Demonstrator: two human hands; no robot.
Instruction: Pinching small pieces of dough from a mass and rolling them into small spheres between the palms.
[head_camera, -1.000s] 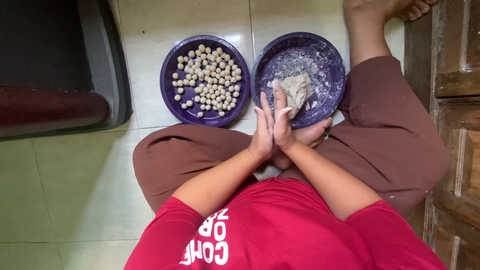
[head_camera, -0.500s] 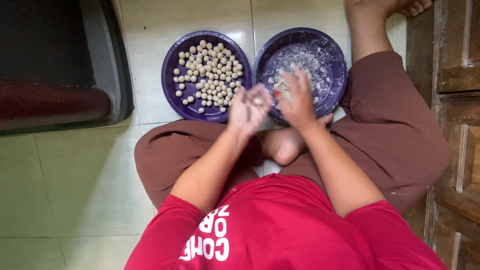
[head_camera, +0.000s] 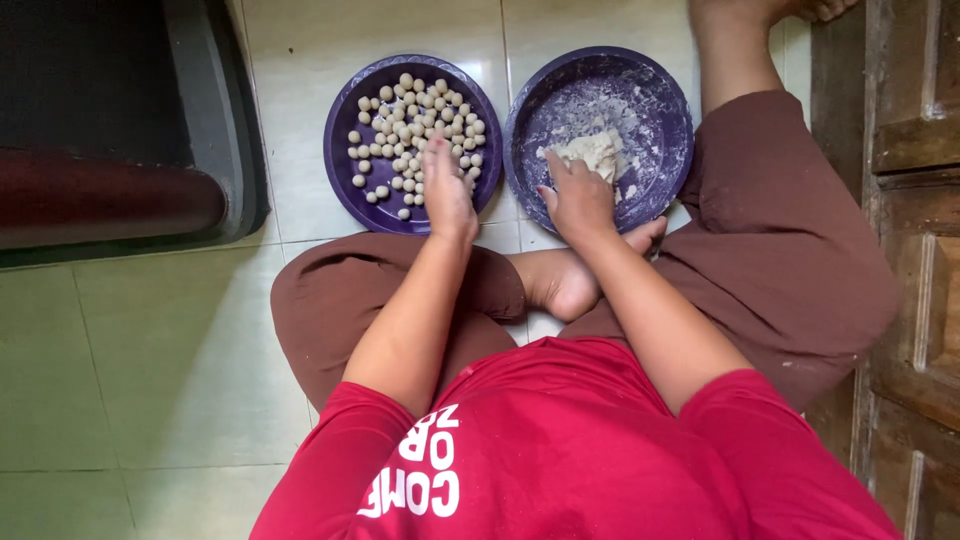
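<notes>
I sit cross-legged on a tiled floor with two purple plates in front of me. The left plate (head_camera: 342, 170) holds several small pale dough balls (head_camera: 410, 105). My left hand (head_camera: 445, 190) reaches over its near side, fingers stretched out and palm down above the balls. The right plate (head_camera: 662, 95) is dusted with flour and holds a pale dough lump (head_camera: 600, 150). My right hand (head_camera: 578, 197) rests on the near edge of that lump, its fingertips pinching into the dough.
A dark mat with a grey border (head_camera: 190, 110) lies at the left, next to a dark red rounded edge (head_camera: 100, 205). A wooden door (head_camera: 915, 250) stands at the right. My bare foot (head_camera: 562, 285) lies just below the plates, between my knees.
My palms were pressed together rolling dough, then parted. The left hand has moved out over the plate of balls and the right hand has gone down onto the dough lump.
</notes>
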